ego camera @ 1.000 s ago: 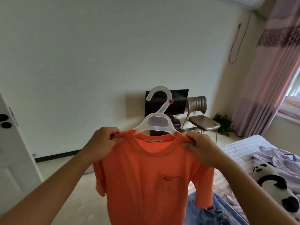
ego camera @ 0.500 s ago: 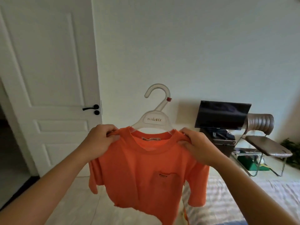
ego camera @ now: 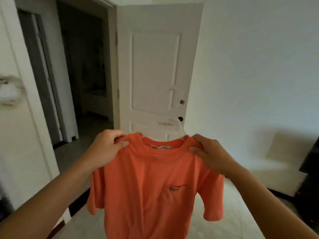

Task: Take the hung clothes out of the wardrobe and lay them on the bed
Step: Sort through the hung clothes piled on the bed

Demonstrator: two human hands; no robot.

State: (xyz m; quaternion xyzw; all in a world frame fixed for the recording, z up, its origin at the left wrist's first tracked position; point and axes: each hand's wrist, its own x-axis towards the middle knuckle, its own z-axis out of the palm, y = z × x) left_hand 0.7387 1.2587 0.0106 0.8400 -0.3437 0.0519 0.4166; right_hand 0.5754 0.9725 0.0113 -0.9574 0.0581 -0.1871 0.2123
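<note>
Left hand (ego camera: 105,149) and right hand (ego camera: 209,155) each grip a shoulder of the orange cotton T-shirt (ego camera: 155,190) on its translucent plastic hanger (ego camera: 170,125), white door (ego camera: 158,66) at 12 o'clock.

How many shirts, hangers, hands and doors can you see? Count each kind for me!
Orange shirt: 1
White hanger: 1
Hands: 2, the left hand and right hand, each holding a shirt shoulder
White door: 1
Total: 5

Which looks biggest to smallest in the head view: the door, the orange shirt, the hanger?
1. Door
2. Shirt, though nearness to the camera inflates it
3. Hanger, mostly hidden inside the shirt
</note>
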